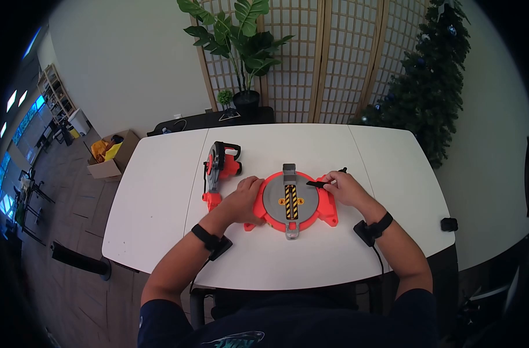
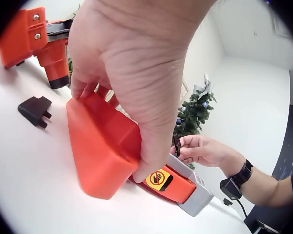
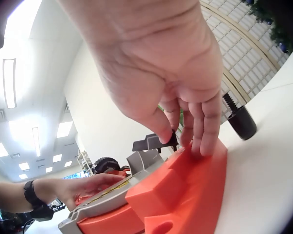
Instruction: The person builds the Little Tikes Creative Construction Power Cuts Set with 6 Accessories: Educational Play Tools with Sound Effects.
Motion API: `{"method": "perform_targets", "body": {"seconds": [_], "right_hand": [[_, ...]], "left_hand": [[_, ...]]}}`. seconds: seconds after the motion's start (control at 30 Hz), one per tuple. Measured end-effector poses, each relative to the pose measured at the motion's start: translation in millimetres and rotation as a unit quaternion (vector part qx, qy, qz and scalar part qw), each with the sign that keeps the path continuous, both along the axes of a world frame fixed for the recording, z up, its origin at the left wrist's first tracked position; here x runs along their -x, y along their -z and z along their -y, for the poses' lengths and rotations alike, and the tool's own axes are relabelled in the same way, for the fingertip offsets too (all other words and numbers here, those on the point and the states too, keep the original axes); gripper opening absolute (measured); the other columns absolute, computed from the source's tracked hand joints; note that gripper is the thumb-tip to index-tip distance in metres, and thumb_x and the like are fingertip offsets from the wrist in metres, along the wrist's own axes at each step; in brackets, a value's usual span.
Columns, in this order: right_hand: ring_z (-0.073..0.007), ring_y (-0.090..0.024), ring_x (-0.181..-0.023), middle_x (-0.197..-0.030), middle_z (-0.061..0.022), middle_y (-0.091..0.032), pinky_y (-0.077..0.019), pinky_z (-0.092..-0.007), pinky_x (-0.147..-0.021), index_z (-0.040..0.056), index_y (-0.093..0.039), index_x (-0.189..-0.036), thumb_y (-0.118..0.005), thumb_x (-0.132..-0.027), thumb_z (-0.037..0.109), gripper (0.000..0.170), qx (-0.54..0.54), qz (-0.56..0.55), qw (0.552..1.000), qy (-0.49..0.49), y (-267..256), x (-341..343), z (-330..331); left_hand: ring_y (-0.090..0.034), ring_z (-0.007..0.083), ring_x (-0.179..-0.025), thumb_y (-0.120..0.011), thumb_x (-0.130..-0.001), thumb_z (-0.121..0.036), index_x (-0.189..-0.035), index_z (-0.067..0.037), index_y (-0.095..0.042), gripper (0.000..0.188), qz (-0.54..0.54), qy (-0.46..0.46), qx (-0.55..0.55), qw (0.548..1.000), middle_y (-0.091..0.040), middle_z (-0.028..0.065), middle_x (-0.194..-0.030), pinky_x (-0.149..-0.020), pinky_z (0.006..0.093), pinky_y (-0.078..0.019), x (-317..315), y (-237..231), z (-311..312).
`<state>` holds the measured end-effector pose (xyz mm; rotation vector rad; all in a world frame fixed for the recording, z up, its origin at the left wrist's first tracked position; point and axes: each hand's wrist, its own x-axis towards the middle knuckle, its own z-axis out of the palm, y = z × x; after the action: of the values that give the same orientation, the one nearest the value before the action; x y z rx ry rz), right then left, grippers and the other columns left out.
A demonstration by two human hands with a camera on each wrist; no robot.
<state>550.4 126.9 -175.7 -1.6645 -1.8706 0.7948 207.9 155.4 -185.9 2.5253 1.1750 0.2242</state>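
A toy miter saw's red base (image 1: pixel 329 213) with a round grey turntable (image 1: pixel 273 200) lies flat on the table. My left hand (image 1: pixel 242 200) grips its left wing (image 2: pixel 100 161), with the thumb on the near side and the fingers on the far side. Over the right wing, my right hand (image 1: pixel 347 188) pinches a flat black plastic piece (image 3: pixel 149 142) between thumb and fingers. The other fingertips come down right at the red plastic. To the left stands the detached saw head (image 1: pixel 233 168), red and grey with a black handle.
A black threaded knob (image 3: pixel 242 124) stands beyond the right wing. Another small black two-pronged part (image 2: pixel 34 111) lies left of the base. On the white table's (image 1: pixel 160 191) right edge sits a small black object (image 1: pixel 449 224). Behind the table are a plant (image 1: pixel 247 46) and a folding screen (image 1: pixel 293 64).
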Motion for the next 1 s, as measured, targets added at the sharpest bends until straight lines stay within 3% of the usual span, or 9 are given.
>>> {"method": "perform_targets", "body": {"seconds": [0.57, 0.63, 1.0], "right_hand": [[-0.0199, -0.069, -0.081, -0.089, -0.0128, -0.071, -0.0558, -0.0314, -0.077, -0.0033, -0.069, -0.097, -0.071, -0.091, 0.005, 0.010, -0.032, 0.008, 0.997, -0.062, -16, 4, 12], [-0.0174, -0.065, -0.080, -0.091, -0.0094, -0.070, -0.0538, -0.0299, -0.076, -0.0018, -0.070, -0.097, -0.070, -0.092, 0.003, 0.008, -0.039, 0.023, 0.996, -0.078, -14, 3, 10], [-0.0235, -0.067, -0.082, -0.091, -0.0129, -0.069, -0.0550, -0.0331, -0.077, -0.0028, -0.068, -0.094, -0.070, -0.090, 0.001, 0.006, -0.070, 0.058, 0.992, -0.090, -12, 6, 10]], "left_hand": [[-0.039, 0.0410, -0.140, -0.095, -0.050, -0.041, -0.146, 0.001, -0.037, 0.120, 0.005, 0.008, -0.006, 1.000, -0.042, 0.0215, -0.145, -0.110, 0.0461, -0.0465, 3, -11, 9], [-0.039, 0.0416, -0.140, -0.095, -0.049, -0.042, -0.146, -0.001, -0.038, 0.120, -0.002, 0.015, -0.004, 1.000, -0.043, 0.0207, -0.144, -0.109, 0.0470, -0.0471, 3, -11, 8], [-0.040, 0.0432, -0.139, -0.095, -0.049, -0.045, -0.145, -0.001, -0.039, 0.120, 0.013, 0.026, -0.021, 0.999, -0.043, 0.0212, -0.145, -0.111, 0.0474, -0.0455, 7, -3, 6]]}}
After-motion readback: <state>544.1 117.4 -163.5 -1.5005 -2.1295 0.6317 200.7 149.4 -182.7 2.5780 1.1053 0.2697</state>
